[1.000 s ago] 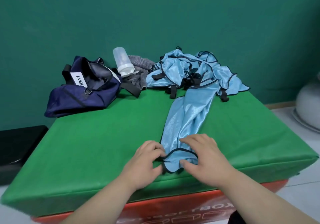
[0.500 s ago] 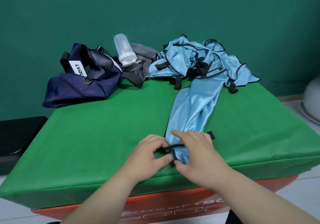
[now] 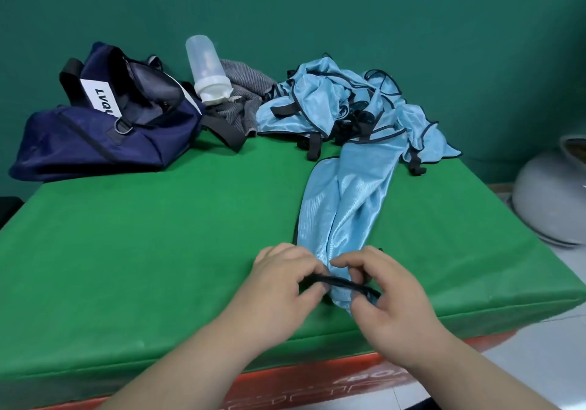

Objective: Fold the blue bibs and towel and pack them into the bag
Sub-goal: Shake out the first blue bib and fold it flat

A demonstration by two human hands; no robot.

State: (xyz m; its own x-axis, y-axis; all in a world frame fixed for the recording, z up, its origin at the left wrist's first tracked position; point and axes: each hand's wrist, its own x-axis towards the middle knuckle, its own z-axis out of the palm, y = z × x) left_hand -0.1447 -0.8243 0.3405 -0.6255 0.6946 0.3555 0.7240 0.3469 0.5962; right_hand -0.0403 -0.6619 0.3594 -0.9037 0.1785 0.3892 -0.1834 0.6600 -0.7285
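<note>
Head view: bib lengthwise toward wall, near hem in left hand, right hand

A flat teal-green wall fills the upper half from 9 o'clock round to 3 o'clock, plain and matte. In front of it stands the worktop, wrapped in bright green cloth that folds down over its near edge. Under that edge, at 6 o'clock, a red-orange base shows with pale lettering too blurred to read. At 3 o'clock a pale grey rounded object sits on the floor, which is light and glossy. A thin beige skirting strip runs along the foot of the wall there. At 9 o'clock a black shape is cut off by the frame. The light is soft and even.
</note>
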